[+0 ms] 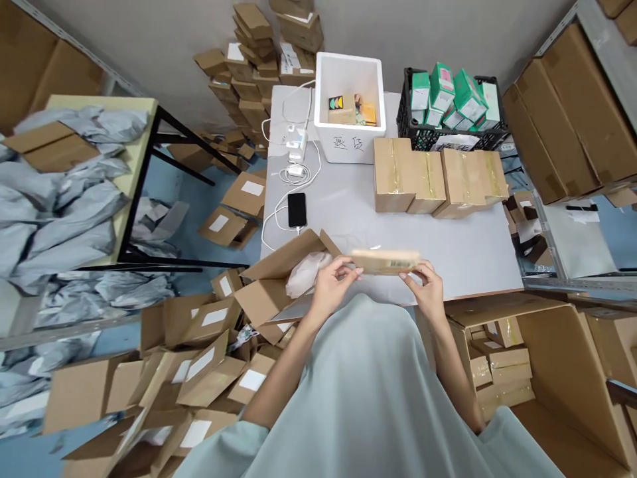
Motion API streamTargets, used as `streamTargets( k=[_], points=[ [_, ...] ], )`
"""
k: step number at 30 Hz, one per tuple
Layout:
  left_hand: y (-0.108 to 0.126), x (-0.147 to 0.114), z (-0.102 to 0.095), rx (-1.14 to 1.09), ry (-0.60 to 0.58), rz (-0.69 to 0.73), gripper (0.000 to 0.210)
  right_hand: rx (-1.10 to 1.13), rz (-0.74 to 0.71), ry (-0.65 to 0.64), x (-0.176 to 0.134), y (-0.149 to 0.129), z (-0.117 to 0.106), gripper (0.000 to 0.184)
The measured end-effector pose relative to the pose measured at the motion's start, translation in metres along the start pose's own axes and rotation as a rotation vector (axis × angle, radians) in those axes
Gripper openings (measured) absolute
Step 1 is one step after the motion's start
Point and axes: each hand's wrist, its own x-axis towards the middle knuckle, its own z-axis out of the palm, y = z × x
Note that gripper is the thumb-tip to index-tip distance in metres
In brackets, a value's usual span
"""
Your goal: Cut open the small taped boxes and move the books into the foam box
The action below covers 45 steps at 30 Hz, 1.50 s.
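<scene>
A flat, tan cardboard box (385,260) with a barcode label on its near side is held up above the front edge of the grey table (343,206). My left hand (334,282) pinches its left end, and my right hand (424,287) grips the right end. The box is a little blurred. Just left of my left hand, an open carton (266,299) tilts at the table's edge, with pale plastic wrapping (307,273) inside it.
A white foam box (348,143), a black crate (423,137) of green boxes and several taped cartons (393,176) stand along the back. A phone (297,210) with its cable lies at left. Opened cartons (204,372) cover the floor; a large carton (572,372) stands right.
</scene>
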Motion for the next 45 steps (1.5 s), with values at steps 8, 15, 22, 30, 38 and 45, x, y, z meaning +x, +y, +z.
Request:
streamTargets(
  k=[8, 15, 22, 30, 38, 45],
  points=[
    [0.017, -0.005, 0.045, 0.052, 0.055, 0.172, 0.022, 0.119, -0.01, -0.073, 0.015, 0.013, -0.039, 0.023],
    [-0.008, -0.02, 0.064, -0.12, 0.2, 0.075, 0.049, 0.149, 0.077, -0.136, 0.021, 0.027, -0.053, 0.036],
    [-0.023, -0.031, 0.061, -0.189, 0.162, -0.11, 0.057, 0.139, 0.067, -0.13, 0.021, 0.036, -0.049, 0.037],
    [-0.017, -0.034, 0.054, -0.231, 0.187, -0.13, 0.056, 0.276, 0.113, -0.169, 0.018, 0.046, -0.041, 0.063],
    [-0.014, -0.033, 0.053, -0.261, 0.16, -0.131, 0.057, 0.32, 0.222, -0.201, 0.013, 0.045, -0.041, 0.063],
    [-0.009, -0.035, 0.067, -0.221, 0.149, -0.102, 0.056, 0.229, 0.184, -0.175, 0.022, 0.053, -0.037, 0.064]
  ],
)
